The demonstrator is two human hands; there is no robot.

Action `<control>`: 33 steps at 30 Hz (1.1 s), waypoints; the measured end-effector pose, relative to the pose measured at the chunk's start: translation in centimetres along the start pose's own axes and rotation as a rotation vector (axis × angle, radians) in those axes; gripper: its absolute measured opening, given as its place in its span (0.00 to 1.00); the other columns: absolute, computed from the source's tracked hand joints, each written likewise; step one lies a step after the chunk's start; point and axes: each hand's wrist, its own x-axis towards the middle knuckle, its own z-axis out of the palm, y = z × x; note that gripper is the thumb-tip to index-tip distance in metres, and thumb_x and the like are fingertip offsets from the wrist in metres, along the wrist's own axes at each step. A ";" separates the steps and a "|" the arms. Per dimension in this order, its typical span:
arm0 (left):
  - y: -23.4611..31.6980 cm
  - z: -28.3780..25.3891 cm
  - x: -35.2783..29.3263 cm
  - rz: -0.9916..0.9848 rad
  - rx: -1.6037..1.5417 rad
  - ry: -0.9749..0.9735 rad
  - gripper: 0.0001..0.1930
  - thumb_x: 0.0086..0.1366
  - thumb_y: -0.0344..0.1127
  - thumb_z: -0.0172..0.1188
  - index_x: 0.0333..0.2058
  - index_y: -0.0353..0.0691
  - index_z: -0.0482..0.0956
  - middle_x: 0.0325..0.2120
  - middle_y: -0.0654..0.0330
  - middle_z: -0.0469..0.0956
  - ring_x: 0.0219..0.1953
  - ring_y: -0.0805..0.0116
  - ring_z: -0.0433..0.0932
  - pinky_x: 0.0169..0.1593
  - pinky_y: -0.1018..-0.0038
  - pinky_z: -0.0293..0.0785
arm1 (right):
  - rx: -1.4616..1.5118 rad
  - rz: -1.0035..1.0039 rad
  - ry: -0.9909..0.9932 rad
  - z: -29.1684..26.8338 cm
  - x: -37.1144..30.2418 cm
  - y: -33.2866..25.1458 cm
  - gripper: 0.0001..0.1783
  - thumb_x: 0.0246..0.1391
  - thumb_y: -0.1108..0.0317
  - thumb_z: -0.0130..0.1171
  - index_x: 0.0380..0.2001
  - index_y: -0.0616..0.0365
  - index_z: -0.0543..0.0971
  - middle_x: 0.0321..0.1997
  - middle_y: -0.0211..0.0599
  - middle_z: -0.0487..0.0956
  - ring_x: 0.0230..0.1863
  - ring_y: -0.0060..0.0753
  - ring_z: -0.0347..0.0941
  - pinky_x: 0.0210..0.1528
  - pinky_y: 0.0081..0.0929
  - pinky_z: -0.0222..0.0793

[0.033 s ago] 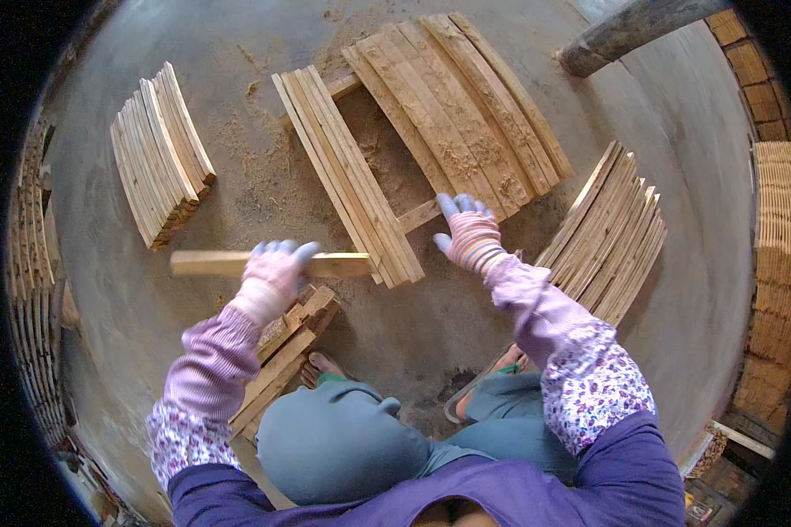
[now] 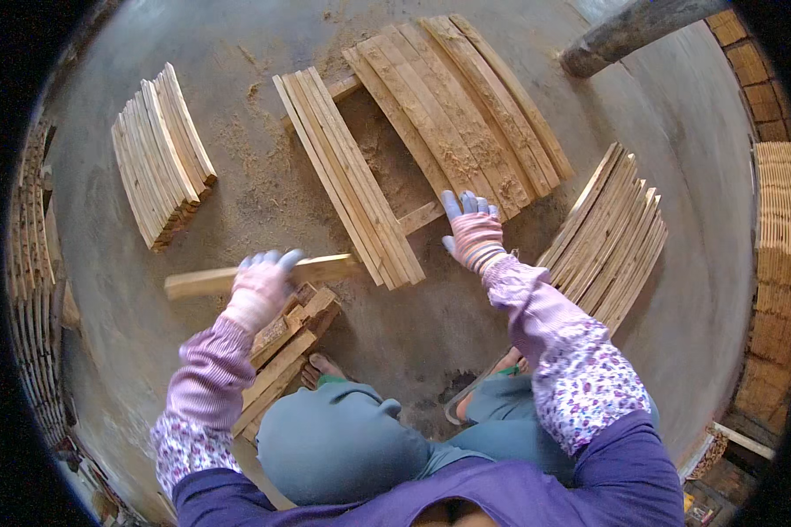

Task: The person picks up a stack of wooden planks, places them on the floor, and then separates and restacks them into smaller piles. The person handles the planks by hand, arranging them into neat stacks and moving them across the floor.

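My left hand (image 2: 262,285), in a pink glove with blue fingertips, grips a long wooden slat (image 2: 204,281) held level just left of a half-built slat panel. The panel has a narrow group of slats (image 2: 347,176) on its left and a wider group (image 2: 466,105) on its right, both lying across a cross batten (image 2: 420,216). A gap of bare floor shows between the two groups. My right hand (image 2: 472,230), gloved the same, lies flat with fingers spread at the near edge of the wider group, beside the batten's end.
A stack of slats (image 2: 611,233) lies to the right of my right arm, another stack (image 2: 163,154) at the far left. Short wood offcuts (image 2: 290,338) lie under my left wrist. A log (image 2: 633,31) crosses the top right. Piled wood (image 2: 778,263) lines the right edge.
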 end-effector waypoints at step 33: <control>2.6 3.7 17.6 -0.608 -0.921 0.247 0.39 0.66 0.38 0.62 0.70 0.41 0.52 0.63 0.43 0.67 0.65 0.46 0.67 0.66 0.61 0.64 | 0.493 0.109 0.106 1.5 7.5 -4.2 0.38 0.56 0.57 0.62 0.67 0.54 0.60 0.64 0.57 0.70 0.60 0.57 0.72 0.63 0.44 0.67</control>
